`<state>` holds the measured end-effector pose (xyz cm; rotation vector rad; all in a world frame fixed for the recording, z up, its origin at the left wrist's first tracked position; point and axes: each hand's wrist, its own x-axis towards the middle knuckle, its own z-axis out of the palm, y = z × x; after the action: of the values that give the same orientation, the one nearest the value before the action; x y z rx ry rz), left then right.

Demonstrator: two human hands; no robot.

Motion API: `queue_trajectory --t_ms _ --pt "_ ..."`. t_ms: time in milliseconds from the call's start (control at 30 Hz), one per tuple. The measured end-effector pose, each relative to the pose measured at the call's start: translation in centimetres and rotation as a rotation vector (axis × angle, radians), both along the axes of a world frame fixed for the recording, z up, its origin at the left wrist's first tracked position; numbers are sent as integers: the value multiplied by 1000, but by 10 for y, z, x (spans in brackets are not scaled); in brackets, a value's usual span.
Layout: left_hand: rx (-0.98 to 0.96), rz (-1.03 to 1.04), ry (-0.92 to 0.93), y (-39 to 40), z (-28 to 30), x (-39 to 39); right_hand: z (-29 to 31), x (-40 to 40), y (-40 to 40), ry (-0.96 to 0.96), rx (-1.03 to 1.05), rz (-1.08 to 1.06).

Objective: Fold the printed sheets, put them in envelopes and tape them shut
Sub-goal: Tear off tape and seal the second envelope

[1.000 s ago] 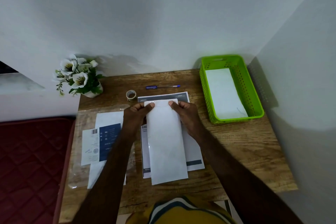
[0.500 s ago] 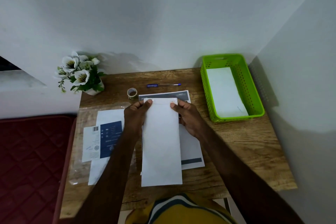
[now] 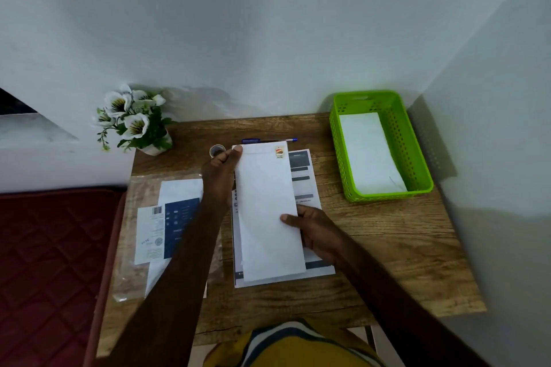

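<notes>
A person seated at a wooden table (image 3: 387, 247) holds a long white envelope (image 3: 268, 211) in both hands above a stack of printed sheets (image 3: 307, 182). The left hand (image 3: 219, 176) pinches the envelope's far left corner, thumb on top and fingers curled behind it. The right hand (image 3: 316, 232) grips the envelope's right edge nearer the person, thumb lying across the white face and fingers tucked beneath. A small coloured emblem (image 3: 279, 152) shows at the envelope's far right corner. Just beyond the left hand sits a roll of tape (image 3: 215, 150), partly hidden by the knuckles, and a blue pen (image 3: 268, 140) lies past the envelope's far edge. Left of the left forearm, more printed papers (image 3: 167, 223) rest on what appears to be a clear plastic sleeve (image 3: 134, 274). Well to the right of the right hand, a green perforated basket (image 3: 417, 158) holds a white envelope-like sheet (image 3: 369, 152). A pot of white flowers (image 3: 134, 122) stands at the table's far left corner.
</notes>
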<state>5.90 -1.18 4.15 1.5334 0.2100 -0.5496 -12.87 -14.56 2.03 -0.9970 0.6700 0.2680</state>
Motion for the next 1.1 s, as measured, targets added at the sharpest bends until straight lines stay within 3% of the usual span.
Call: queue_trajectory --t_ms 700,967,1100 --pt "-48 19 55 4 -3 1 -4 -23 15 27 -43 -59" --pt "-254 -73 82 -9 21 15 72 -26 -13 -75 -387 -179" --pt "-336 -136 77 -31 39 19 129 -31 -37 -113 -771 -207"
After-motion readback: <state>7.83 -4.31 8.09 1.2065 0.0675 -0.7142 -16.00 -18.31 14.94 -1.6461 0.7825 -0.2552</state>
